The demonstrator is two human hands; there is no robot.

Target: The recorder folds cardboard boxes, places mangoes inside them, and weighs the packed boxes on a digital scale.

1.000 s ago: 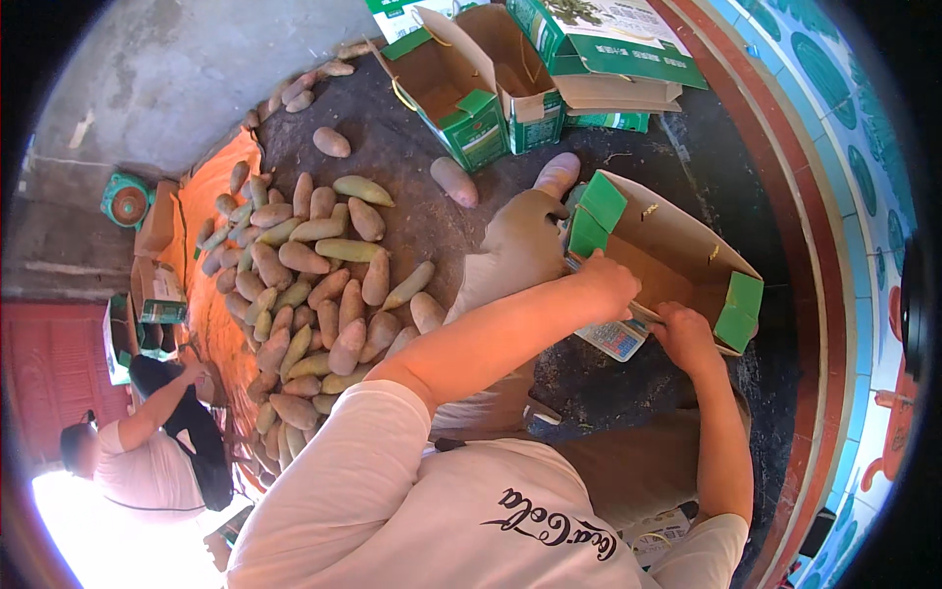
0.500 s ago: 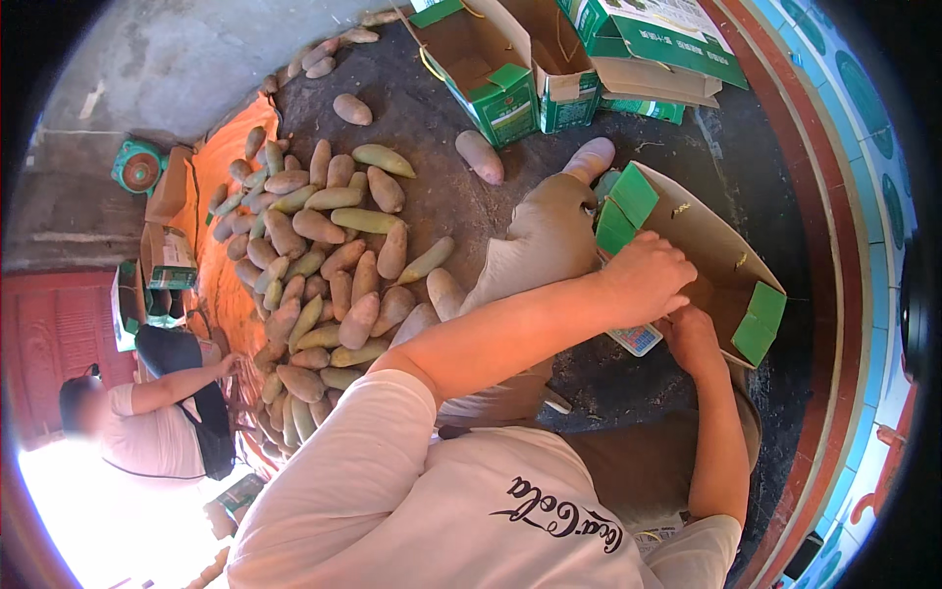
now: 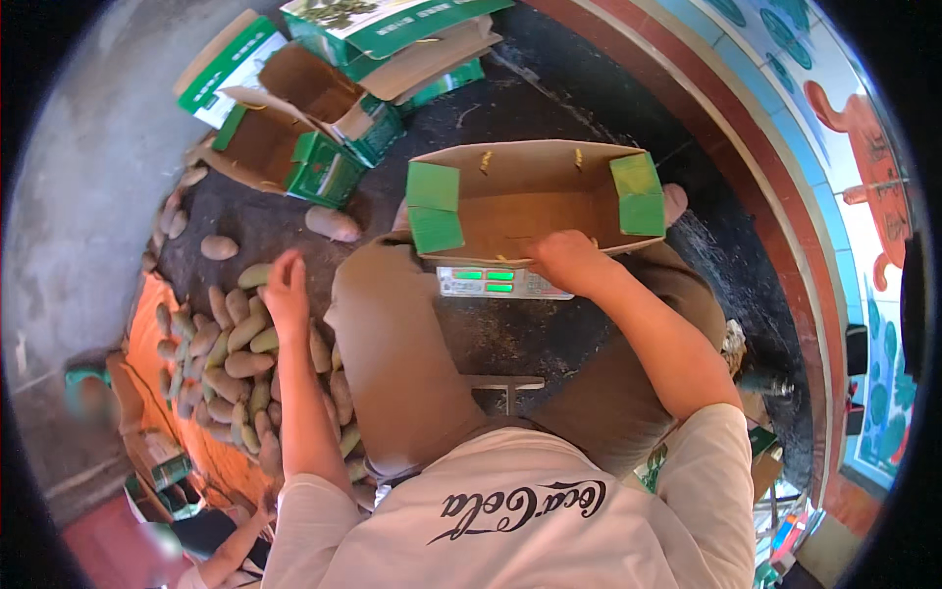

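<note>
An open cardboard box (image 3: pixel 535 211) with green end flaps stands in front of me, against the panel of a digital scale (image 3: pixel 491 289) with lit green displays. My right hand (image 3: pixel 571 263) is closed on the box's near rim, its fingertips partly hidden by the wall. Only bare brown cardboard shows inside. Out to the left, my left hand (image 3: pixel 286 287) is raised at the edge of a heap of tubers (image 3: pixel 231 363), long and brown to greenish. Its fingers are apart and nothing shows in them.
More open green boxes (image 3: pixel 329 177) stand at the far left, near two loose tubers. An orange sheet (image 3: pixel 147 329) lies under the heap. Another person's arm (image 3: pixel 231 555) reaches in at the lower left. A tiled wall (image 3: pixel 775 59) curves along the right.
My view has swung to the right. My left hand has left the box and moved out over the heap's edge. My right hand stays at the box's near rim.
</note>
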